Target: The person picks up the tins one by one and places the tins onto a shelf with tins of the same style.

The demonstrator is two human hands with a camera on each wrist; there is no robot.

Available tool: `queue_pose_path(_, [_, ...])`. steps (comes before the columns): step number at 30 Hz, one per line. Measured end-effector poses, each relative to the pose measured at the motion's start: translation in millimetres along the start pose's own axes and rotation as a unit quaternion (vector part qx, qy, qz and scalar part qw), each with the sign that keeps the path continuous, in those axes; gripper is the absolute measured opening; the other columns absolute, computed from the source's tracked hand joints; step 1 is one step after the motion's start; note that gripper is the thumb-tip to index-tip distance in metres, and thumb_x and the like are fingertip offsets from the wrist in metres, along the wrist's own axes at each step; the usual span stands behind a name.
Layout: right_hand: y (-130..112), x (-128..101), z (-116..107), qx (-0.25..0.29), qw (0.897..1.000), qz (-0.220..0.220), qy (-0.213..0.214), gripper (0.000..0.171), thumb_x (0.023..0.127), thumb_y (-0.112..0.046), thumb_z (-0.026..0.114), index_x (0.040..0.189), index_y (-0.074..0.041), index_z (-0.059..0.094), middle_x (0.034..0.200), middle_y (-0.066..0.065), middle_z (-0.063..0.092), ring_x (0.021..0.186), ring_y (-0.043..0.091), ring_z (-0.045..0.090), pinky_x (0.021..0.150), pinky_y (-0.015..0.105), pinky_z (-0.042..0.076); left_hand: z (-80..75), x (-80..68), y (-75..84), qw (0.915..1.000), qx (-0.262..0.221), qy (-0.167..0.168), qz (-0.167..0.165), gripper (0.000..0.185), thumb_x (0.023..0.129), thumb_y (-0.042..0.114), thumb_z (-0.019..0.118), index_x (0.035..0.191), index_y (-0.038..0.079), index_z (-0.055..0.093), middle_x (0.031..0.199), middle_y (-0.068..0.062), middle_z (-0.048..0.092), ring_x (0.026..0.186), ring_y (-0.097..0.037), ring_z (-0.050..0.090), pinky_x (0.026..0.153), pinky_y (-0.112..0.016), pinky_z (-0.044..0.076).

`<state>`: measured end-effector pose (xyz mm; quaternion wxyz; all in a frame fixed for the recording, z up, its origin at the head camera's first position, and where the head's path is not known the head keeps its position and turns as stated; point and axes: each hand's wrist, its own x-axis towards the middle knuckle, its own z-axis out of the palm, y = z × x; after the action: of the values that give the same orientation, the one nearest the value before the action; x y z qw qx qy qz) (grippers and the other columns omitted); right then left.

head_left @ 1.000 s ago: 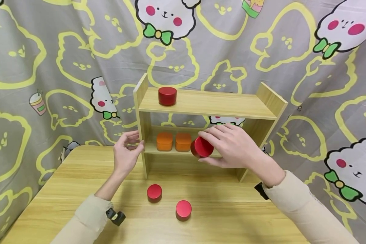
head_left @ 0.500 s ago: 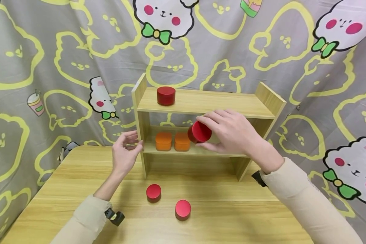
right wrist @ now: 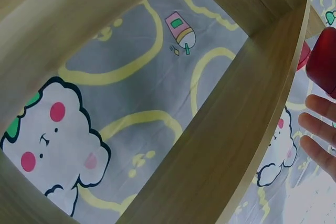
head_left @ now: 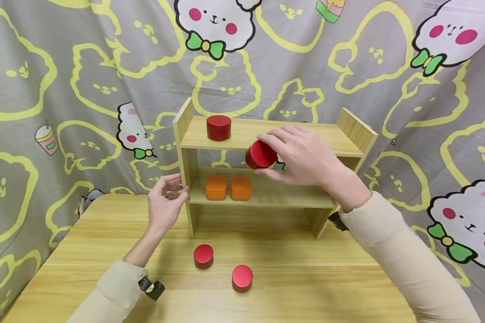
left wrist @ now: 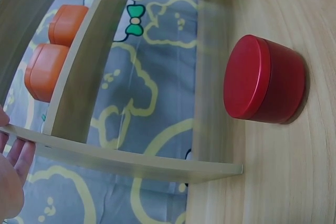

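At the front edge of the top board of the wooden shelf, the right hand holds a red tin tilted, fingers curled round it, lid facing left, raised in the air and not yet set down; grip looks firm, thumb below and fingers over the top; left hand rests against the shelf's left upright, fingers loosely bent and touching the wood, holding nothing; another red tin already stands upright on the top board near its left end; two orange tins sit side by side on the lower board, left half; on the bench in front of the shelf two more red tins, one nearer the shelf and one closer to the person, stand upright and apart; left wrist view shows a red tin just beside the shelf frame; right wrist view shows mostly shelf boards and the printed curtain, with fingertips and a red edge at the right. Judging progress: if red tins go on top, one is placed, one is in hand, two wait on the bench; roughly a quarter done.
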<state>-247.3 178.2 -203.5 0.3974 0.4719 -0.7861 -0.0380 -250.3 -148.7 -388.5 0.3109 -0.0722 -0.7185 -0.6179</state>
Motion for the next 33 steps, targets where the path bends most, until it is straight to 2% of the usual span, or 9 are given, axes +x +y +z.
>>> queue_pose_path(6, [5.4, 7.1, 2.5, -0.011, 1.0, 0.001, 0.005, 0.063, 0.085, -0.052, 0.08, 0.124, -0.004, 0.069, 0.114, 0.012, 0.076, 0.101, 0.032, 0.072, 0.079, 0.046, 0.063, 0.2, -0.7, -0.8, 1.0, -0.002, 0.002, -0.001, 0.035, 0.087, -0.006, 0.074, 0.121, 0.001, 0.072, 0.106, -0.018, 0.073, 0.087, 0.003, 0.068, 0.075, -0.01, 0.06])
queue_pose_path(14, [12.5, 15.3, 5.2, -0.037, 0.999, 0.005, 0.002, 0.061, 0.086, -0.056, 0.078, 0.12, -0.006, 0.069, 0.108, 0.01, 0.076, 0.097, 0.03, 0.069, 0.075, 0.043, 0.061, 0.8, -1.2, -1.8, 0.9999, -0.009, 0.004, -0.004, 0.034, 0.087, -0.004, 0.075, 0.12, 0.002, 0.073, 0.101, 0.002, 0.071, 0.086, 0.004, 0.068, 0.074, -0.011, 0.061])
queue_pose_path(19, [16.3, 20.0, 6.8, -0.042, 0.999, 0.007, -0.007, 0.065, 0.087, -0.059, 0.078, 0.122, -0.006, 0.069, 0.105, 0.01, 0.074, 0.094, 0.03, 0.069, 0.07, 0.041, 0.059, 1.1, -1.1, -2.3, 0.9999, -0.012, 0.006, -0.003, 0.033, 0.087, -0.005, 0.075, 0.119, 0.002, 0.073, 0.1, 0.008, 0.07, 0.085, 0.005, 0.067, 0.074, -0.011, 0.061])
queue_pose_path(25, [19.4, 24.9, 8.2, -0.044, 0.999, 0.015, -0.02, 0.065, 0.087, -0.06, 0.077, 0.121, -0.006, 0.07, 0.103, 0.009, 0.073, 0.088, 0.028, 0.066, 0.066, 0.039, 0.056, 1.0, -0.7, -2.6, 0.9999, -0.014, 0.005, 0.002, 0.033, 0.087, -0.004, 0.075, 0.119, 0.002, 0.073, 0.1, 0.007, 0.071, 0.085, 0.006, 0.067, 0.074, -0.011, 0.061])
queue_pose_path(33, [24.0, 32.6, 11.3, -0.043, 0.998, 0.033, -0.041, 0.064, 0.089, -0.063, 0.073, 0.122, -0.007, 0.07, 0.11, 0.01, 0.076, 0.096, 0.029, 0.068, 0.07, 0.041, 0.057, 1.3, 0.0, -3.1, 0.9998, -0.014, 0.009, 0.008, 0.033, 0.086, -0.005, 0.075, 0.119, 0.0, 0.073, 0.102, -0.003, 0.072, 0.084, 0.007, 0.067, 0.073, -0.01, 0.06])
